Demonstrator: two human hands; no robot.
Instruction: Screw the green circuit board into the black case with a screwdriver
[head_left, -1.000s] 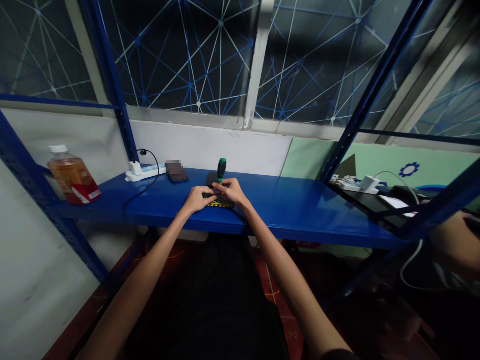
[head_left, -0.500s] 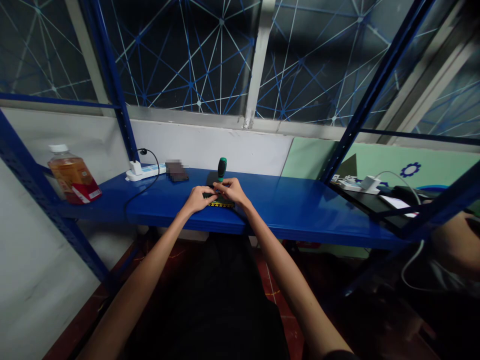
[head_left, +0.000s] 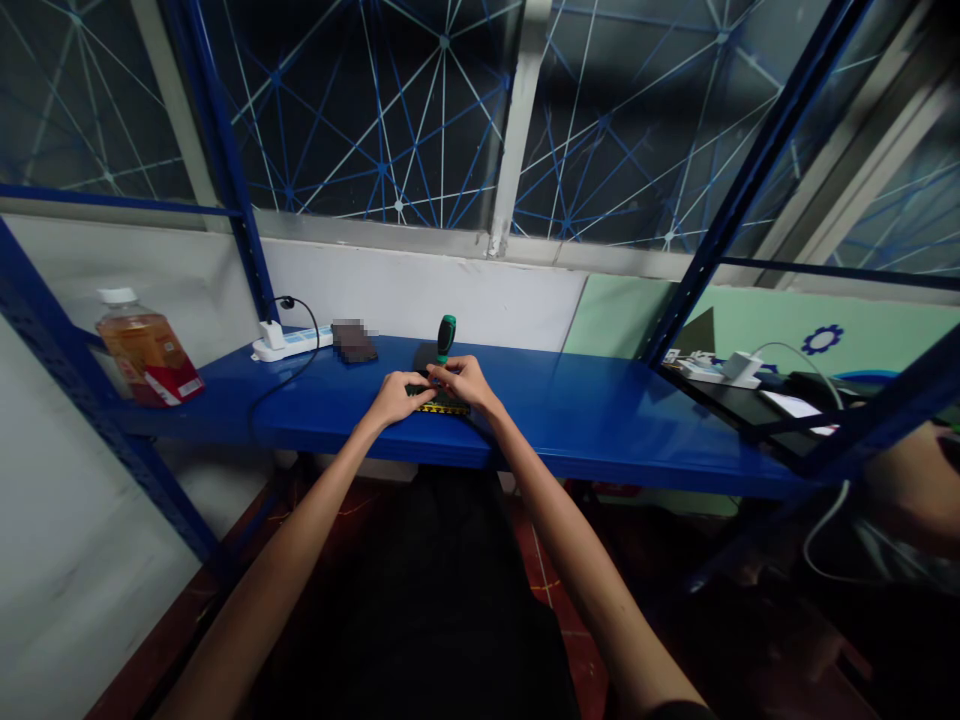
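Note:
A screwdriver with a green and black handle stands nearly upright, handle up. My right hand is closed in a pinch round its lower part, just below the handle; the tip is hidden by the fingers. My left hand meets it from the left, thumb and forefinger drawn together close to the right fingertips. What the left fingers hold is too small to make out. Under both hands lies a small dark board with a yellow-marked front edge, largely covered by them. A dark flat piece shows just behind the hands.
The blue bench runs between blue uprights. At left are a drink bottle, a white power strip with a black cable, and a dark blurred object. At right are a charger, a black tray and a person's arm.
Both hands and the screwdriver stay almost where they were. The other person's arm at the right edge has shifted slightly.

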